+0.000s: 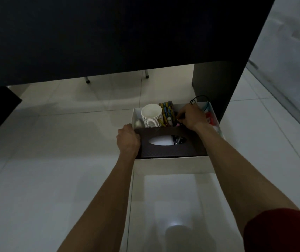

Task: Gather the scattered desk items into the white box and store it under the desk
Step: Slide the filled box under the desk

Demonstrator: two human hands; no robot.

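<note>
Storage nearly done: white box (173, 161) is sitting on the floor (54, 142) at the opening under the dark counter (109, 33).

Nearest, a red sleeve (282, 231) is showing low right, and both forearms are reaching straight out and down. The left hand (128, 140) is curling its fingers over the box's left rim, likely steadying it for a push. Inside, a brown tissue box (173, 150) is lying along the near side, with stacked paper cups (152, 115) and coloured pens (166, 108) standing behind. The right hand (191, 116), wrist bent down, is pinching a small dark item (179, 121) I cannot identify, probably tucking it in. A black cable (198, 98) is looping over the far rim.
</note>
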